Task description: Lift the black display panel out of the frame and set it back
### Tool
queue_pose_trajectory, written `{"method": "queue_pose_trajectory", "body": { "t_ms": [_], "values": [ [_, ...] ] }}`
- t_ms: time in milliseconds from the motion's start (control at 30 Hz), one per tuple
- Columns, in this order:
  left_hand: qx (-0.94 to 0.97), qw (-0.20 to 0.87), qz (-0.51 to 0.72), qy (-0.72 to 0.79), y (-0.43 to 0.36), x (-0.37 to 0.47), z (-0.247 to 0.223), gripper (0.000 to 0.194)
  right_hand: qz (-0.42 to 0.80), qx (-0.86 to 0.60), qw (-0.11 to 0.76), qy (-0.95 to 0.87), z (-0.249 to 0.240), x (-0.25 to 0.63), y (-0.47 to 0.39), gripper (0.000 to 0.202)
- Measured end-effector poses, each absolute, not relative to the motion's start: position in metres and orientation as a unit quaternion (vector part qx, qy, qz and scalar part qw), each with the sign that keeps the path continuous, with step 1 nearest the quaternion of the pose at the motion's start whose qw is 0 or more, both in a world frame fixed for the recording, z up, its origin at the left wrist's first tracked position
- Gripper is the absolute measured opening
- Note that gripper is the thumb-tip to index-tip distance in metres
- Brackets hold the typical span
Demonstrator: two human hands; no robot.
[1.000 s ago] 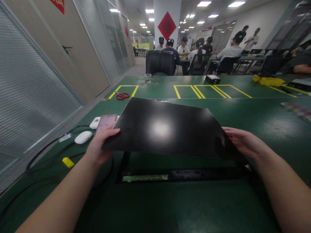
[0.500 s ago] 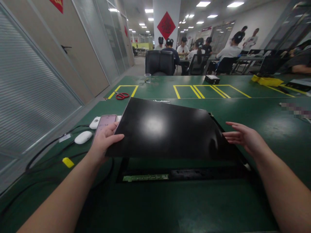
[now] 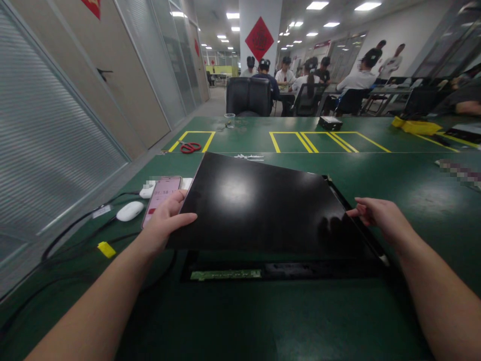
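Observation:
A black, glossy flat display panel point(image 3: 259, 210) is held up at a tilt over a thin black frame point(image 3: 319, 269) lying on the green table. Its left edge sits between the thumb and fingers of my left hand point(image 3: 167, 218). At the right edge is my right hand point(image 3: 376, 215), fingers bent and fingertips against the panel; its thumb is hard to make out. Under the panel's near edge, a narrow green circuit strip point(image 3: 225, 275) shows along the frame. The panel hides most of the frame's inside.
Left of the panel lie a phone point(image 3: 161, 195), a white rounded device point(image 3: 130, 211), black cables and a yellow tag point(image 3: 106, 249). Farther back are red-handled scissors point(image 3: 190, 147), a plastic cup point(image 3: 229, 119) and a black box point(image 3: 330, 123). Several people sit beyond the table.
My right hand's fingers, stretched out before, have bent in against the panel's right edge. The panel's near edge has dropped slightly. My left hand keeps its hold.

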State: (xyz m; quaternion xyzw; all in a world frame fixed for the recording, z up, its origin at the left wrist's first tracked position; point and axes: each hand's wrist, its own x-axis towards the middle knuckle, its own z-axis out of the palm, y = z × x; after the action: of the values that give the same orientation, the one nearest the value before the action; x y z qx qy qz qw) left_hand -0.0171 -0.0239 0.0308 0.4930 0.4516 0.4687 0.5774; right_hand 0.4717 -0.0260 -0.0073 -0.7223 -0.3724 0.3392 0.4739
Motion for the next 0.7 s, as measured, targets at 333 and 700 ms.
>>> {"method": "queue_pose_trajectory", "body": {
  "t_ms": [333, 700],
  "values": [
    [0.513, 0.579, 0.442, 0.454, -0.019, -0.022, 0.018, 0.056, 0.316, -0.767, 0.441, -0.342, 0.007, 0.462, -0.028, 0.019],
    [0.530, 0.567, 0.401, 0.488, -0.019, -0.016, 0.021, 0.055, 0.273, -0.794, 0.409, -0.356, 0.003, 0.473, -0.030, 0.022]
  ]
}}
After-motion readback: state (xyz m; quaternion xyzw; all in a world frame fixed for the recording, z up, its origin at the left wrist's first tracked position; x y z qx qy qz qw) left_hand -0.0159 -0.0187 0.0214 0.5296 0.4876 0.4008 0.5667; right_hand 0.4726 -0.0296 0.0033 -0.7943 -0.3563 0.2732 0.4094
